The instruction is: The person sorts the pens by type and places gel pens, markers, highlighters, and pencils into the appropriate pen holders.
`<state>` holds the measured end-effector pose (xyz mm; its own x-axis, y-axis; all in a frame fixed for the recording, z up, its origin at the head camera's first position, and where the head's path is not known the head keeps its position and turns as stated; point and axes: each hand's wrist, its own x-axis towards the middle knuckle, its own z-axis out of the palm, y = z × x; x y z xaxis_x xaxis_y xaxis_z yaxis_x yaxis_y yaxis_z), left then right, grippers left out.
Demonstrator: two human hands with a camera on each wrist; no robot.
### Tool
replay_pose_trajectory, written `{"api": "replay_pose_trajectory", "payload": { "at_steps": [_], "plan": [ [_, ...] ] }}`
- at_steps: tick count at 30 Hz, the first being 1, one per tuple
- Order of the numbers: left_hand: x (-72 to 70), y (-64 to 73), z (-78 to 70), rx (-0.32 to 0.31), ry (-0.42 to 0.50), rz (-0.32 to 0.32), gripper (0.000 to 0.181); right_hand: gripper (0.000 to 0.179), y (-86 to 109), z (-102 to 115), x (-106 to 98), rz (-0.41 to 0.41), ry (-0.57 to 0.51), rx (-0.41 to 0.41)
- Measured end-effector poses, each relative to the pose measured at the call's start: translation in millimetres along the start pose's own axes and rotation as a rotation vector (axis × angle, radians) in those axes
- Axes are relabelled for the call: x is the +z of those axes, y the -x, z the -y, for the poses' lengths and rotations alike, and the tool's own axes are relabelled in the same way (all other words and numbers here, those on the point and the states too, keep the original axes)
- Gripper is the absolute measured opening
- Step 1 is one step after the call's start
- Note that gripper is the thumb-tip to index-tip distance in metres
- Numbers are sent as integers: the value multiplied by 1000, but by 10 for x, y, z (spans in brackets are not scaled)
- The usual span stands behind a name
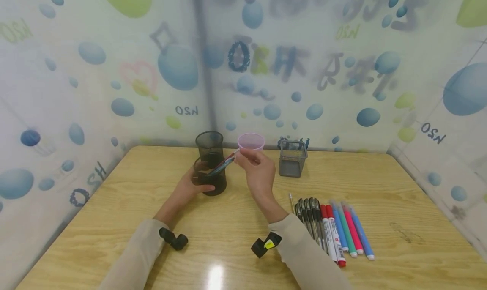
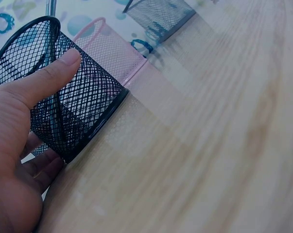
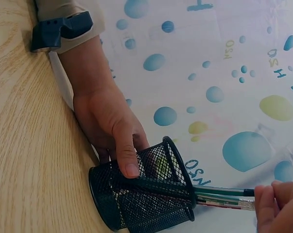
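My left hand (image 1: 186,186) grips a round black mesh pen cup (image 1: 217,185) from its left side, the thumb laid along the mesh in the left wrist view. That cup leans toward the right, with its base at the tabletop. From the right, my right hand (image 1: 258,171) pinches the upper ends of a few pencils (image 3: 224,199), one dark and one red-and-white patterned. Their lower ends reach through the mouth into the cup, where the mesh partly hides them. Right behind stands a second black mesh cup (image 1: 210,140), partly covered by the first.
A pink mesh cup (image 1: 251,141) stands behind my right hand, and a grey square mesh holder (image 1: 292,168) farther right. Near my right forearm lie a pencil (image 1: 291,201), several black pens (image 1: 310,216), red-capped markers (image 1: 330,228) and coloured felt-tip pens (image 1: 351,231). Patterned walls enclose the table.
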<state>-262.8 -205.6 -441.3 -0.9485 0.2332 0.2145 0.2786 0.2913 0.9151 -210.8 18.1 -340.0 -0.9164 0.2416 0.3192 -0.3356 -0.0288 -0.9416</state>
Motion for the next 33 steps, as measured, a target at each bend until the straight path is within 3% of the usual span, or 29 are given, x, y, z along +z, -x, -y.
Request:
{"api": "replay_pose_trajectory", "payload": {
  "at_steps": [7,15,18,26,33],
  "plan": [
    [0,0,3,8,-11,-1,77,20,-66,-190,-20,7,-18,-13],
    [1,5,30,15,-9,-3,75,17,-16,-108,-134,5,0,-54],
    [-7,-5,33,24,-1,0,75,17,12,-20,-211,38,8,-60],
    [1,-14,7,23,-5,8,75,20,151,206,-576,146,-50,-54],
    [-3,7,3,6,12,19,75,25,286,219,-965,192,143,4]
  ]
}}
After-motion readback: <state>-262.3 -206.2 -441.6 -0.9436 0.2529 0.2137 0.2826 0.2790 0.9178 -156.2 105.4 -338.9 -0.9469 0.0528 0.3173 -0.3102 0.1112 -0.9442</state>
